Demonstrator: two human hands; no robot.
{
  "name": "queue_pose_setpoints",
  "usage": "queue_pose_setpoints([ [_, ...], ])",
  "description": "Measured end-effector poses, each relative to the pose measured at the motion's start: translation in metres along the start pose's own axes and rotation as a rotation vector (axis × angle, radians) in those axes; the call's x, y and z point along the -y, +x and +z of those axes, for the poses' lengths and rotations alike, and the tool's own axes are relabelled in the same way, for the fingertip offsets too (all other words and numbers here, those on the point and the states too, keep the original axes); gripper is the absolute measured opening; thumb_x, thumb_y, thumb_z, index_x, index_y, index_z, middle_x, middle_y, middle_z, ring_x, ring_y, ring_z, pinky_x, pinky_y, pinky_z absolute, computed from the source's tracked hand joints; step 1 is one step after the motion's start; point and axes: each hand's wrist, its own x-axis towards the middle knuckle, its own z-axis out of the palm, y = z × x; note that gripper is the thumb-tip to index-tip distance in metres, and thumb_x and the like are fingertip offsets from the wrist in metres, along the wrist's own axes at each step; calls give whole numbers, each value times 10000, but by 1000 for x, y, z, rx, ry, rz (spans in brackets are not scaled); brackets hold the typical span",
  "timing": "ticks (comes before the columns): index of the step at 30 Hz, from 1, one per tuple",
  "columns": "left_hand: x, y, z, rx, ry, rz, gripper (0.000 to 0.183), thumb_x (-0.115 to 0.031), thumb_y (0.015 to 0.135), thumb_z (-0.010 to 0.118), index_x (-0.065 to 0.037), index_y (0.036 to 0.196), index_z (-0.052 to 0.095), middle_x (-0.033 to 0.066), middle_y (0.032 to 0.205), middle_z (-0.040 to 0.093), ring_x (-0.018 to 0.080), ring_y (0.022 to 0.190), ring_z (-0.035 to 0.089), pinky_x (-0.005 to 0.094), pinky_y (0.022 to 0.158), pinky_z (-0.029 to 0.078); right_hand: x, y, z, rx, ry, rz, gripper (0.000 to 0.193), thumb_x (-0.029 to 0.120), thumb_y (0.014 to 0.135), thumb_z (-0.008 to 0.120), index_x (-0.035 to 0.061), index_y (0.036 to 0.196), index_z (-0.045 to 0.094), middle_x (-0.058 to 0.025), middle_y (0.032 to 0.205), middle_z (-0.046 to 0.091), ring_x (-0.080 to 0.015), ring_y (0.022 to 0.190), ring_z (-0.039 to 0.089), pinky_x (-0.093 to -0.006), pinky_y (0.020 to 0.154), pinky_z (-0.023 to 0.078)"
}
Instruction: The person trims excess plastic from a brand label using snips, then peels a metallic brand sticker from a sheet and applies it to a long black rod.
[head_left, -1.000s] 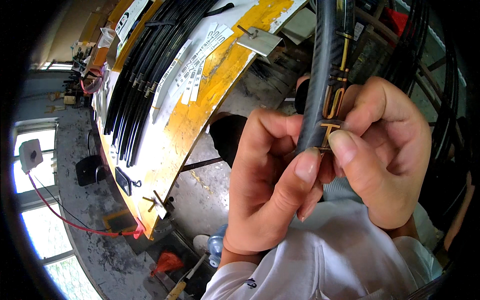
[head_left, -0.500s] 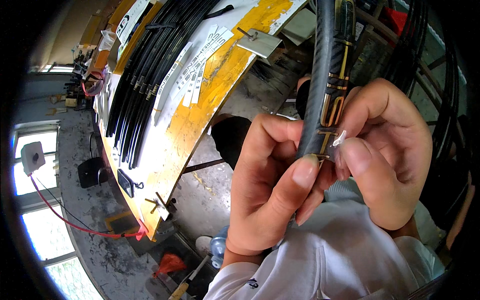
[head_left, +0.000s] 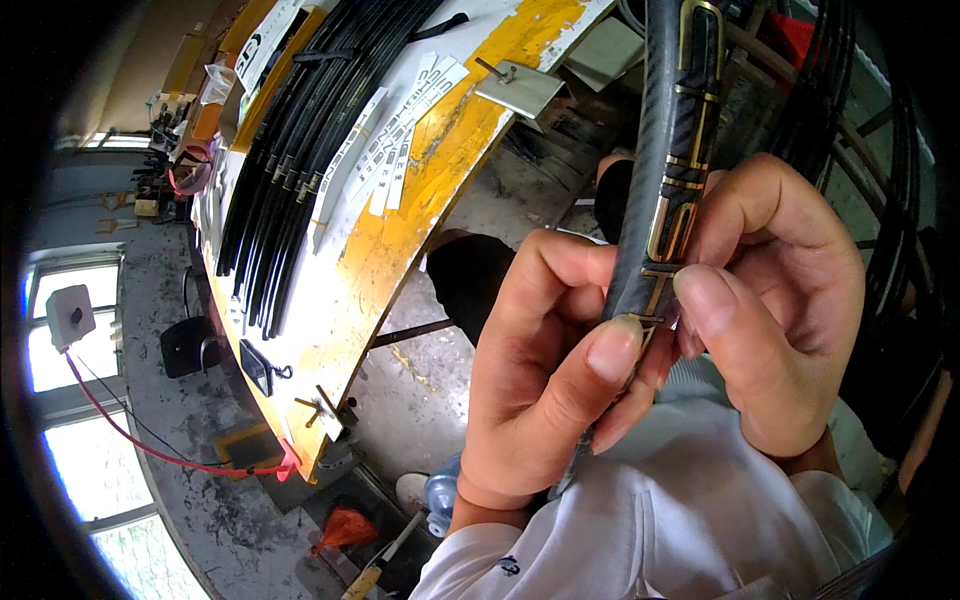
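Note:
A curved black carbon rim with gold-outlined lettering rises from my lap to the top of the view. Low on the rim, my left hand grips it, its thumb flat against the face beside the lowest gold letters. My right hand is closed at the opposite edge, the thumb tip pressed on the lettering and the fingers curled behind. What lies under that thumb is mostly hidden.
Left of me stands a yellow and white worktable with a bundle of black strips, white lettered sheets and a phone-like dark object. Metal clamps sit on its edge. Black hoops hang at the right.
The right thumb has moved up and left onto the lettering. A shiny clear film at its tip before is now largely out of sight. The rim has shifted slightly right.

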Motion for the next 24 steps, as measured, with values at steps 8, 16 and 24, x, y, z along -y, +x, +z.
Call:
queue_pose_setpoints([
  [8, -5, -2, 2, 36, 63, -36, 365, 3, 780, 587, -4, 1076, 374, 116, 993, 544, 132, 894, 522, 261, 805, 410, 16, 9, -14, 111, -42, 236, 439, 135, 726, 602, -63, 1086, 449, -54, 806, 545, -86, 743, 508, -242, 782, 404],
  [16, 1, -6, 0, 0, 120, 19, 353, 1, 779, 579, -2, 1060, 365, 106, 993, 550, 108, 884, 516, 229, 808, 385, 15, 13, -15, 121, -94, 364, 315, 109, 688, 625, -56, 946, 550, -86, 820, 588, -123, 837, 553, -250, 808, 419],
  [24, 0, -5, -9, 57, 91, -21, 372, 39, 755, 576, -7, 1048, 352, 108, 959, 549, 114, 866, 525, 236, 800, 402, 7, 15, -13, 162, -97, 324, 297, 148, 659, 651, -25, 876, 543, -73, 795, 582, -114, 709, 560, -234, 650, 459],
])
